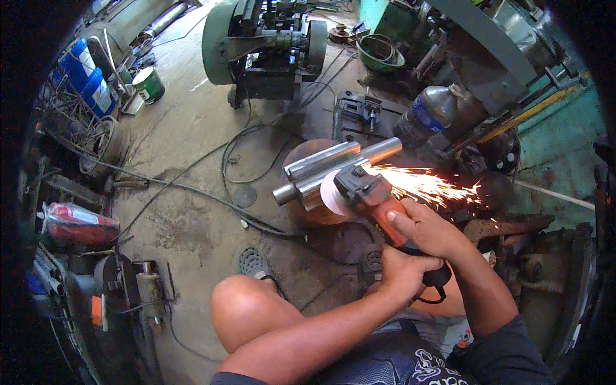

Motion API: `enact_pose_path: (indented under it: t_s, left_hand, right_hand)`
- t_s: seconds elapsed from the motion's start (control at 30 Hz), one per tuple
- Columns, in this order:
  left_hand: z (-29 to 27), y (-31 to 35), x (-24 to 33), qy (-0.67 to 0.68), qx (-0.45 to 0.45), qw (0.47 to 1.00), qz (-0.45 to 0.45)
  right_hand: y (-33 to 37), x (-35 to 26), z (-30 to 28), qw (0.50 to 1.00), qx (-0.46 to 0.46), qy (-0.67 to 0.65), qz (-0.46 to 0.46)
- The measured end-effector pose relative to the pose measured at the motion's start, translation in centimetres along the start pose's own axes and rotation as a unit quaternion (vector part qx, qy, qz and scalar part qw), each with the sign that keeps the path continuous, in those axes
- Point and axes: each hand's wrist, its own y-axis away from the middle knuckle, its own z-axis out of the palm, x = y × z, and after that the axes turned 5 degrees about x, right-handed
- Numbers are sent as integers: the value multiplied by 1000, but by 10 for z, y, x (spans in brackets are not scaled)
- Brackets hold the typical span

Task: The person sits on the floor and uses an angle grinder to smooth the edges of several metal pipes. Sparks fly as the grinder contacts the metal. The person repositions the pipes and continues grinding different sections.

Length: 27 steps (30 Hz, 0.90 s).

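An orange and dark angle grinder (386,208) is held in both my hands. My right hand (428,226) wraps round its orange body just behind the dark head. Lower down, my left hand (408,272) grips the rear end by the cord. The pale disc (333,192) touches a shiny metal shaft with lengthwise ridges (324,160), and bright sparks (431,185) spray off to the right. The shaft rests slanted on a rusty round support (307,150), its smooth round ends sticking out. My fingers' undersides are partly hidden by the tool.
Dark cables (247,221) snake across the concrete floor. Ahead stands a wheeled machine (269,48). A vise (360,110) and a large clear bottle (437,108) lie beyond the shaft. Leftward are a green bucket (149,85), blue containers (97,90) and a red bottle (80,223).
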Motion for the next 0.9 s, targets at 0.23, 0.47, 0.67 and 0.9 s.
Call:
enact_pose_path:
  t_s: [0.23, 0.47, 0.67, 0.9]
  left_hand:
    - [19, -30, -15, -19, -19, 999, 22]
    - [29, -38, -20, -16, -34, 999, 0]
    - [22, -30, -10, -16, -35, 999, -4]
    - [0, -4, -2, -56, 3, 998, -36]
  right_hand:
    - [-10, 36, -6, 995, 62, -73, -14]
    - [-12, 48, -20, 997, 66, -24, 26]
    - [-5, 27, -21, 998, 39, -21, 46]
    - [4, -1, -2, 1000, -4, -9, 23]
